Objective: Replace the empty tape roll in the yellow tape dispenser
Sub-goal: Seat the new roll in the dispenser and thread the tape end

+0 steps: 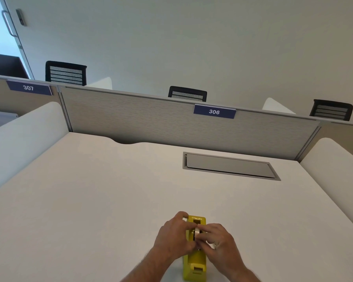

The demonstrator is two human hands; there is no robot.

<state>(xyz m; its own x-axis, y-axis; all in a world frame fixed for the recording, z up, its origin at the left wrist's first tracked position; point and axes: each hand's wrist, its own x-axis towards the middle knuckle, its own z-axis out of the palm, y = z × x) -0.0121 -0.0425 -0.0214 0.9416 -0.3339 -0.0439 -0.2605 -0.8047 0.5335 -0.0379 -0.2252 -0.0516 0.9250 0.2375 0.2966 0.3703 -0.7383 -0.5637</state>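
Two hands are met over the yellow tape dispenser (pixel 195 259), stood low centre on the bench (pixel 110 190), long axis running up-frame. The tape roll (pixel 197 232) is pinched between left hand (pixel 174 236) and right hand (pixel 217 242), equally near.

We see a glossy yellow plastic tape dispenser (pixel 195 265) on a smooth matt white desk (pixel 90 200), backed by a grey, woven-looking cloth partition (pixel 141 123).

Dispenser (pixel 195 261) on desk (pixel 90 200) near edge, between both hands; hatch (pixel 230 165) behind
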